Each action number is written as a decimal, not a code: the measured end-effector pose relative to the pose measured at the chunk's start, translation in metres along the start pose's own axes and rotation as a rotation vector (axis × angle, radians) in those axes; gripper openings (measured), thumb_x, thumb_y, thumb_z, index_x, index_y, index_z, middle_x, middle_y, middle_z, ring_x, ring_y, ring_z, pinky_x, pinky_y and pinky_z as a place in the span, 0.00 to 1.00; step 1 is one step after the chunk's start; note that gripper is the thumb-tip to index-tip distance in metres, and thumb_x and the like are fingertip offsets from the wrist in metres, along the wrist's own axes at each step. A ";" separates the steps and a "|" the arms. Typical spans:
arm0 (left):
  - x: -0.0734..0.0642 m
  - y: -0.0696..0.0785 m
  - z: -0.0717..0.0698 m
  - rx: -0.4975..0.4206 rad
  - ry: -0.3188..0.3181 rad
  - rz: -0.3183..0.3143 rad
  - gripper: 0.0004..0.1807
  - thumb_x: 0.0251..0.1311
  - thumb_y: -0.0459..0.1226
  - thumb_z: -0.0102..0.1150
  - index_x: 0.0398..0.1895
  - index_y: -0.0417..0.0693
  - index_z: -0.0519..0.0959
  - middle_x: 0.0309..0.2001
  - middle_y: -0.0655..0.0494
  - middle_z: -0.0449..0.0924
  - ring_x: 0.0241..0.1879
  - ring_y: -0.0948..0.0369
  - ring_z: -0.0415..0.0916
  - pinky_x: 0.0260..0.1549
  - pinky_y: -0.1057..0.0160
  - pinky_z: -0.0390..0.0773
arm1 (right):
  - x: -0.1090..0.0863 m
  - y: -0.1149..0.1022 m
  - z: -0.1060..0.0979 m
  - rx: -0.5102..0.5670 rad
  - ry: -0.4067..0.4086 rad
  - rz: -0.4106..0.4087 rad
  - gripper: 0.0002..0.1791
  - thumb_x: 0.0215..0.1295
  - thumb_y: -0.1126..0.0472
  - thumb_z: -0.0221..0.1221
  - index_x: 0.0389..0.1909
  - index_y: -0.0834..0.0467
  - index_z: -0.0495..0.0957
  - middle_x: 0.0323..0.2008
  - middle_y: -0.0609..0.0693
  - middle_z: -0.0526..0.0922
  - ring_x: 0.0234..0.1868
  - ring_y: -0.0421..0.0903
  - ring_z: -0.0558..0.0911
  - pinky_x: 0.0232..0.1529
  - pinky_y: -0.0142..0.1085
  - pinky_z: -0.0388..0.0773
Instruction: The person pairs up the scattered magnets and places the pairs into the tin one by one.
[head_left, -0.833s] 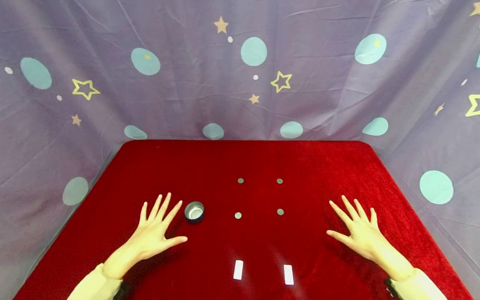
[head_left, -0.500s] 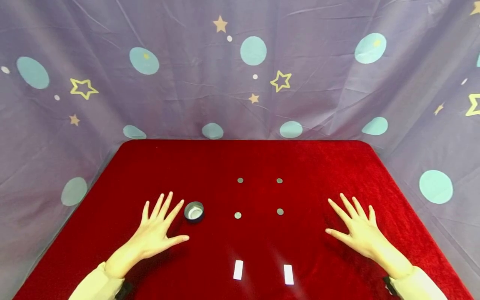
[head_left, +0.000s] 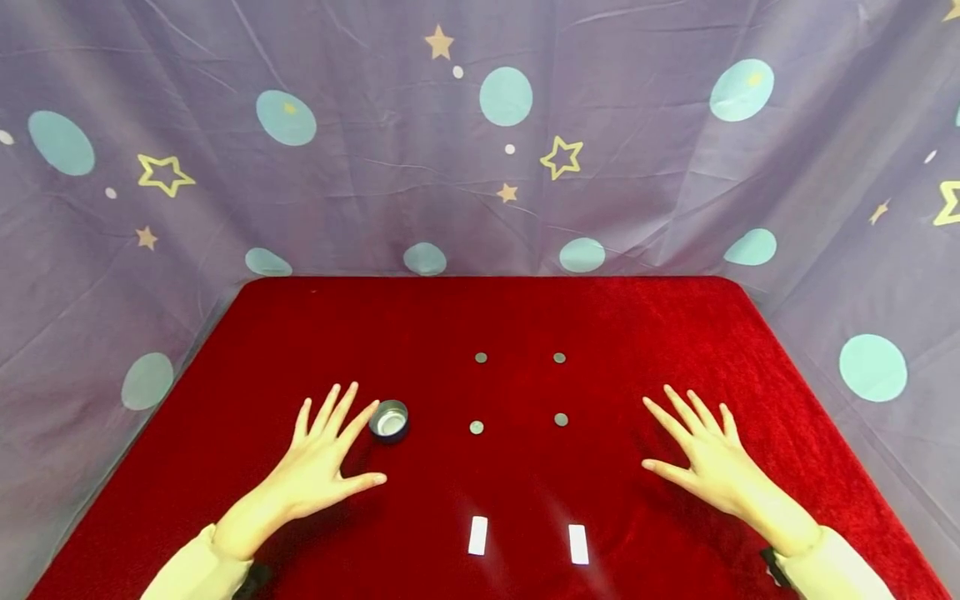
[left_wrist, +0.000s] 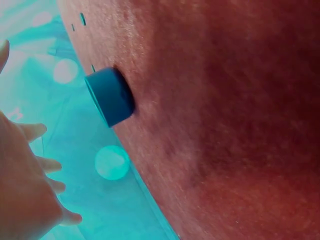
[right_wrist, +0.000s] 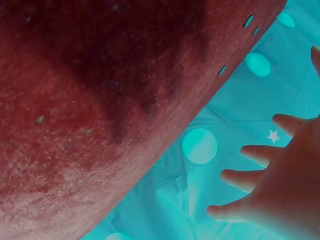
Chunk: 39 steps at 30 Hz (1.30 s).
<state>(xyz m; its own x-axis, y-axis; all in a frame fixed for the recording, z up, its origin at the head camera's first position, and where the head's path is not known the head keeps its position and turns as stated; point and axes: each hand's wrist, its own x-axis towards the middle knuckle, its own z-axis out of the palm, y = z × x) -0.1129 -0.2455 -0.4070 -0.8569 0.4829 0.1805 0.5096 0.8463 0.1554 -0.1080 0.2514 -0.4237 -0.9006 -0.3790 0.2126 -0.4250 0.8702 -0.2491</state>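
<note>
My left hand (head_left: 315, 471) hovers over the red cloth at the left, fingers straight and spread, holding nothing. Just right of its index fingertip is a small round dark cup (head_left: 389, 422) with a pale inside, its mouth facing up; the left wrist view shows the cup (left_wrist: 111, 96) apart from the hand (left_wrist: 27, 185). On the right side my right hand (head_left: 708, 467) is also spread and holds nothing. Between the hands lie several flat coin-like discs, among them a near-left disc (head_left: 476, 427), a near-right disc (head_left: 561, 420), a far-left disc (head_left: 481, 357) and a far-right disc (head_left: 559, 358).
Two white rectangular strips, a left strip (head_left: 477, 536) and a right strip (head_left: 578, 544), lie near the front of the red-covered table (head_left: 420, 325). A purple curtain (head_left: 420, 167) with stars and dots hangs behind the table and along both sides.
Both hands have drifted slightly inward, the left one rightward toward the cup and the right one leftward. The cup, discs and strips stay where they were on the cloth.
</note>
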 end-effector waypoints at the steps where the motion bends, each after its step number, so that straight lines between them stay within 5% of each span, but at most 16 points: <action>1: 0.000 0.001 0.000 -0.002 -0.001 0.005 0.47 0.46 0.62 0.54 0.67 0.52 0.52 0.69 0.46 0.35 0.67 0.49 0.26 0.57 0.39 0.29 | 0.000 -0.001 0.000 0.001 0.000 -0.004 0.40 0.51 0.40 0.58 0.65 0.47 0.56 0.65 0.57 0.52 0.63 0.64 0.52 0.56 0.64 0.38; 16: 0.006 0.023 0.006 -0.066 0.047 0.139 0.43 0.47 0.60 0.54 0.62 0.45 0.60 0.65 0.41 0.47 0.65 0.43 0.39 0.59 0.41 0.34 | 0.005 -0.017 0.004 0.112 -0.049 -0.079 0.40 0.52 0.41 0.58 0.65 0.47 0.56 0.65 0.55 0.54 0.62 0.62 0.54 0.58 0.60 0.41; 21: 0.009 0.031 0.009 -0.110 0.050 0.168 0.42 0.48 0.59 0.55 0.62 0.45 0.59 0.65 0.42 0.51 0.65 0.46 0.42 0.62 0.49 0.34 | 0.004 -0.025 0.006 0.151 -0.057 -0.108 0.40 0.51 0.41 0.59 0.65 0.48 0.57 0.64 0.56 0.57 0.62 0.61 0.56 0.59 0.57 0.44; 28: 0.017 0.045 0.010 -0.256 -0.048 0.115 0.40 0.50 0.57 0.54 0.62 0.45 0.61 0.64 0.45 0.54 0.62 0.44 0.52 0.54 0.40 0.56 | 0.004 -0.035 0.007 0.207 -0.065 -0.144 0.39 0.50 0.42 0.60 0.63 0.50 0.60 0.61 0.55 0.62 0.59 0.55 0.63 0.54 0.55 0.57; 39: 0.026 0.063 0.020 -0.357 -0.154 0.118 0.34 0.52 0.57 0.53 0.58 0.48 0.66 0.57 0.53 0.65 0.56 0.52 0.63 0.52 0.46 0.64 | 0.008 -0.048 0.011 0.303 -0.166 -0.155 0.37 0.52 0.39 0.56 0.59 0.56 0.66 0.57 0.52 0.68 0.57 0.50 0.67 0.50 0.50 0.67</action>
<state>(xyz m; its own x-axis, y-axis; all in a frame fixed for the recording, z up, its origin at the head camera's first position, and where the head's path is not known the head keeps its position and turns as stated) -0.1050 -0.1752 -0.4120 -0.7785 0.6232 0.0742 0.5771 0.6645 0.4748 -0.0956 0.2034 -0.4207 -0.8152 -0.5666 0.1197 -0.5427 0.6752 -0.4996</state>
